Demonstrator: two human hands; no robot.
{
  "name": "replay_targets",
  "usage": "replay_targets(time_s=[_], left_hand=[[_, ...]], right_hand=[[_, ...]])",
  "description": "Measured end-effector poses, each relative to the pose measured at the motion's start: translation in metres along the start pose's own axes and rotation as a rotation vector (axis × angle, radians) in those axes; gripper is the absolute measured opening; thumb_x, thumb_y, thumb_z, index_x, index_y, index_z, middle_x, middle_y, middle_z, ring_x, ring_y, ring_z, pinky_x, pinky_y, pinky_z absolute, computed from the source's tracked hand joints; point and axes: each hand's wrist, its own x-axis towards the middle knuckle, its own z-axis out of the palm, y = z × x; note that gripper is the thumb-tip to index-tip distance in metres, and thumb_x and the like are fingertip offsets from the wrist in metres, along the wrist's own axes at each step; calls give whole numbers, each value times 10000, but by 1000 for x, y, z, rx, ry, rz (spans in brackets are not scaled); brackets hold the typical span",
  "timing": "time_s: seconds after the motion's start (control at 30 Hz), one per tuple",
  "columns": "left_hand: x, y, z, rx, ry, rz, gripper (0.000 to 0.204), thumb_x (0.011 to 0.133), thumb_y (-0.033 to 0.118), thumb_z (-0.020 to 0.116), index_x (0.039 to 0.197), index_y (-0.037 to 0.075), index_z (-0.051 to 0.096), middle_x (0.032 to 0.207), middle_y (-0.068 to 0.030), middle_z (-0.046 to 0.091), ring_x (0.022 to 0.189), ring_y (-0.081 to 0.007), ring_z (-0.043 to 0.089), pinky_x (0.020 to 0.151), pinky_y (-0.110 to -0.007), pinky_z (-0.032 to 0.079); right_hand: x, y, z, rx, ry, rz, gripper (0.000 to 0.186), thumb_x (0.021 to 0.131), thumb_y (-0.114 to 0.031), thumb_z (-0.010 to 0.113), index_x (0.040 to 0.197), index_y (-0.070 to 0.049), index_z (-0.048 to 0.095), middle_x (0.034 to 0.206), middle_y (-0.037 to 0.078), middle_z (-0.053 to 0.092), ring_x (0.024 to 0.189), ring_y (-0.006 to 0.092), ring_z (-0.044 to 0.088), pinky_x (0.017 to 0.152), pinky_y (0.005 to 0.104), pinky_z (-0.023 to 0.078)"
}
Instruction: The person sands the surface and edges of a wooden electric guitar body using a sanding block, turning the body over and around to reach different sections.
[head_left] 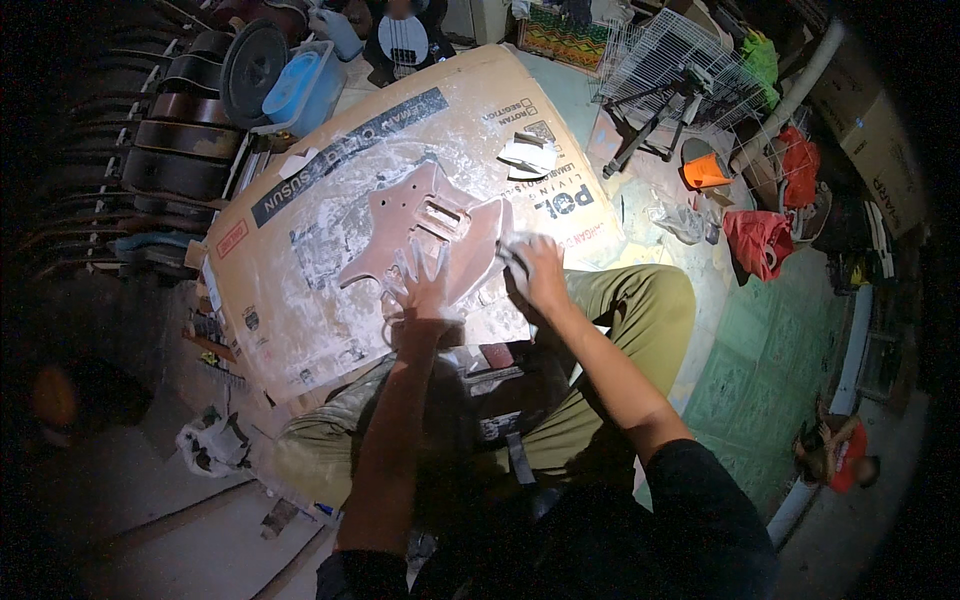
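A reddish-brown electric guitar body (400, 212) with cut-out cavities lies flat on a cardboard sheet (265, 335) strewn with pale dust. My left hand (420, 288) rests on the body's near edge, fingers spread wide. At the body's right edge is my right hand (540, 272), its fingers curled and slightly blurred. Whatever those fingers may grip is hidden. Pale dust coats the left hand and streaks the wood along its right side.
Folded whitish sheets (527, 156) lie on the cardboard. Several guitars (185, 140) line the left side beside a blue tub (298, 90). A black tripod (665, 120), a wire cage (690, 60) and a red bag (757, 243) stand right. Someone in red (850, 455) is at lower right.
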Motion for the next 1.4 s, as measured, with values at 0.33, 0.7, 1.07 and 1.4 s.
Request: replay_targets(time_s=[0.33, 0.7, 1.07, 1.4], left_hand=[[-3, -5, 6, 41, 63, -11, 1087, 679, 248, 820, 1574, 374, 216, 1665, -173, 31, 1513, -460, 22, 1096, -783, 53], [-9, 20, -34, -24, -114, 6, 1264, 553, 297, 907, 1585, 359, 180, 1663, -182, 27, 1514, -459, -8, 1085, -791, 66], [-8, 18, -26, -31, -103, -3, 1325, 501, 327, 935, 1587, 353, 177, 1665, -181, -9, 1513, -461, -18, 1092, -784, 54], [-8, 10, -18, -6, -62, -16, 1333, 480, 355, 941, 1583, 360, 192, 1664, -181, 4, 1515, -455, -22, 1085, -791, 61]], right_hand=[[11, -8, 5, -49, -19, 151, 359, 783, -84, 654, 1140, -102, 680, 1202, 141, 594, 1159, 368, 509, 992, 477, 382], [-28, 1, 5, -83, -50, 26, 455, 757, -11, 610, 1203, -94, 644, 1204, 184, 578, 1139, 395, 496, 974, 499, 369], [-8, -4, -1, -54, -9, 97, 384, 801, -27, 619, 1157, -164, 667, 1207, 149, 582, 1147, 375, 508, 969, 508, 375], [7, 1, 9, -77, -17, 221, 372, 791, -45, 642, 1149, -142, 679, 1212, 135, 578, 1152, 369, 509, 995, 519, 365]])
